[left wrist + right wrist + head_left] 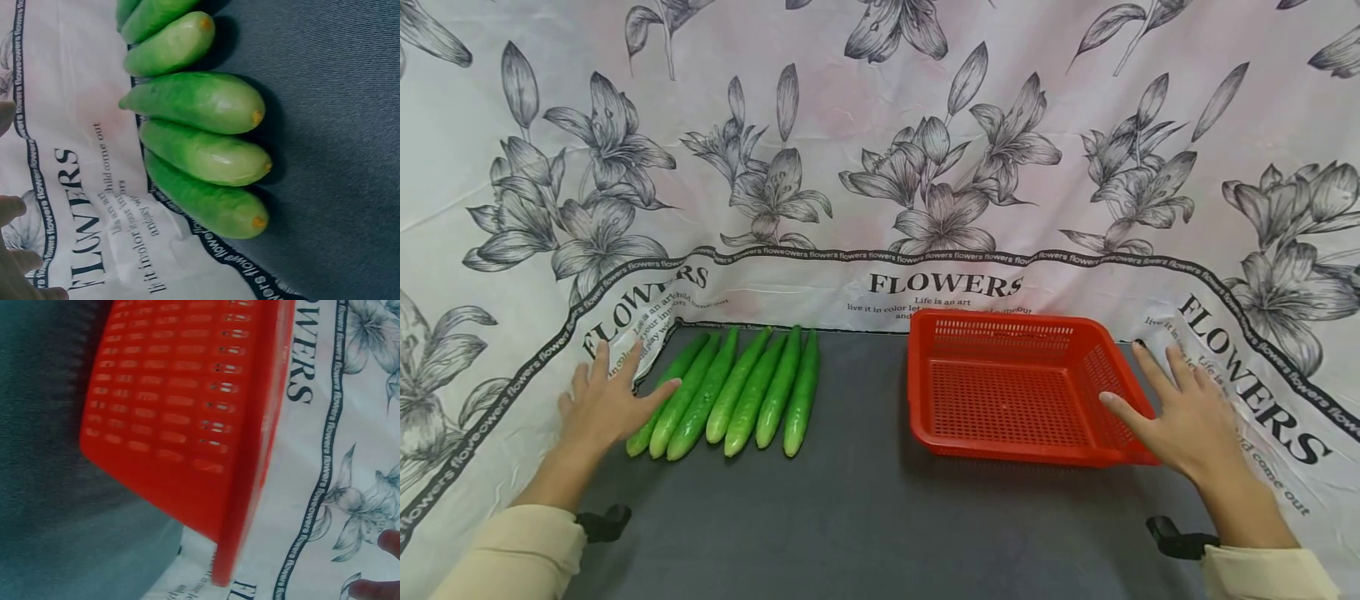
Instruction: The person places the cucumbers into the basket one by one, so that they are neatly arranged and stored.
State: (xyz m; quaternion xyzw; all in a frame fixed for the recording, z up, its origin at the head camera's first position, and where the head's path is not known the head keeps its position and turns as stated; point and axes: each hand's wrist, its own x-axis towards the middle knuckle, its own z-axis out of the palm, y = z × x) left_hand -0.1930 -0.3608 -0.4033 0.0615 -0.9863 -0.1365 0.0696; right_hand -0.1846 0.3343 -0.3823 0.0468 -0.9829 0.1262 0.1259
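Cloth (880,125) with a printed pattern backs and flanks a grey tabletop (865,517), on whose right half a red basket (1037,454) sits open side up, presumably so that its inside is easy to reach. Seven cucumbers (758,393) lie at left in a slanted row, side by side with their paler ends near, an order that probably leaves each one easy to grasp singly. By the row's left end is the left hand (601,407) and by the basket's right side the right hand (1191,429), the fingers of both spread apart and holding nothing, perhaps to keep clear.
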